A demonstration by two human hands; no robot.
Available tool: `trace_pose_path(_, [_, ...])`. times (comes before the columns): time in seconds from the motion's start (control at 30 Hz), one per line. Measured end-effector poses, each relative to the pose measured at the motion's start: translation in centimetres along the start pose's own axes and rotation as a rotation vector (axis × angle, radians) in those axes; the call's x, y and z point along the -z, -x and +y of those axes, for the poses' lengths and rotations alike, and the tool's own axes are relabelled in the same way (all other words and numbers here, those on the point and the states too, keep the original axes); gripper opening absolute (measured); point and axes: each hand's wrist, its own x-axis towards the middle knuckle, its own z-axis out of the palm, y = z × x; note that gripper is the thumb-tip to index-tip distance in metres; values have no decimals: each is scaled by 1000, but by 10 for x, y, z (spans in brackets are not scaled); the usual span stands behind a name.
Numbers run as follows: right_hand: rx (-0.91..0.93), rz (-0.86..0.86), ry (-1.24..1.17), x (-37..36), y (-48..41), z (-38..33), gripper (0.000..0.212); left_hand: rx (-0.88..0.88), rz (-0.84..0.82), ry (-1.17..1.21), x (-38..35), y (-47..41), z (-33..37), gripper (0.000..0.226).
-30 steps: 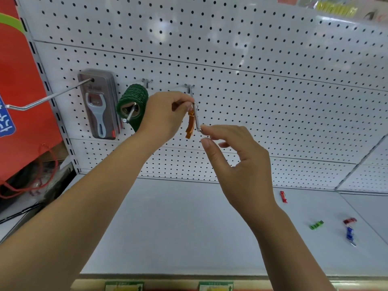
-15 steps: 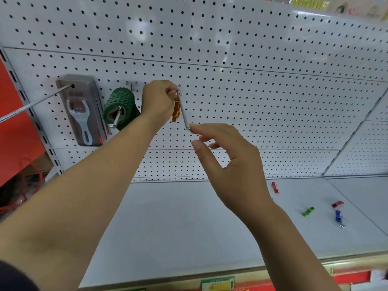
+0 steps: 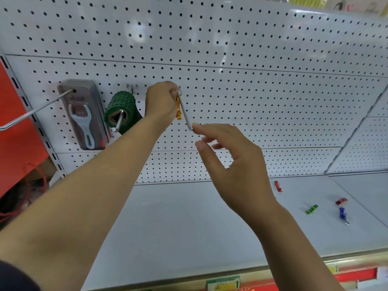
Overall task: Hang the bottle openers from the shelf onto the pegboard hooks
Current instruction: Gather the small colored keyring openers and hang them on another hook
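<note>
At the pegboard hook [image 3: 185,111], the left hand [image 3: 161,102], pinching the orange bottle opener [image 3: 178,108], had slid its ring back to the base, while the right hand [image 3: 228,156], fingers loose, steadied the tip at five o'clock.

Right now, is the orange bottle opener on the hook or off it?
On, it seems: the orange bottle opener hangs near the hook's pegboard end, left hand pinching it. Ring threading cannot be confirmed.
</note>
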Motion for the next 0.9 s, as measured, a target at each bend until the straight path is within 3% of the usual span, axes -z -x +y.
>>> trace_pose_path(0.13, [-30, -5, 38, 1, 7, 2, 39, -49, -107, -20, 6, 42, 5, 45])
trace_pose_path(0.33, [-139, 15, 138, 5, 30, 42, 38, -63, -150, -128, 9, 120, -5, 55])
trace_pose_path(0.63, [-592, -330, 401, 33, 127, 161, 47, 16, -562, -395, -50, 246, -50, 60])
trace_pose_path(0.9, [-878, -312, 449, 117, 199, 237, 40, 143, -754, -339, -152, 296, -37, 58])
